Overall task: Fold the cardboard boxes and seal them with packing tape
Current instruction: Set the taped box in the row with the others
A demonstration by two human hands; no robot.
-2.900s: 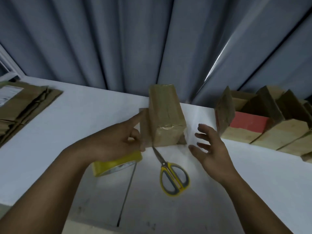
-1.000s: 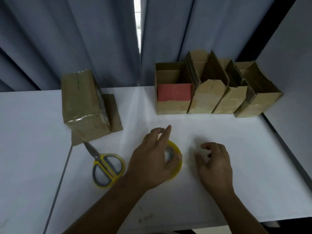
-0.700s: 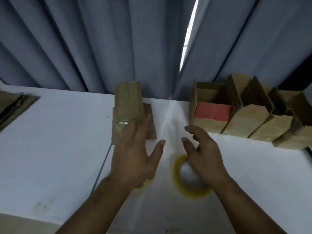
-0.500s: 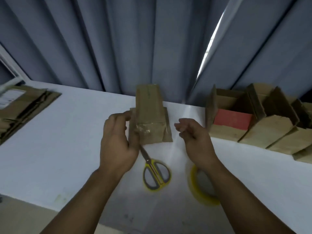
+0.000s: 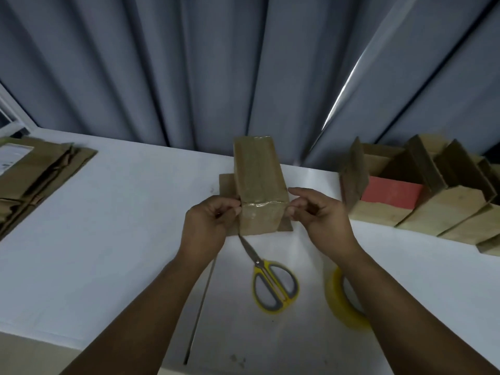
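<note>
Taped cardboard box on the counter, left hand and right hand fingers curled against its sides, can't tell if they're gripping.

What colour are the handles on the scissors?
The metal scissors' looped handles are yellow with grey insides, head view.

Yellow-handled scissors are lying on the white table at 6 o'clock, blades pointing toward 11 o'clock. A dark seam is running across the tabletop at 7 o'clock. Blue-grey curtains are hanging behind at 12 o'clock.
</note>
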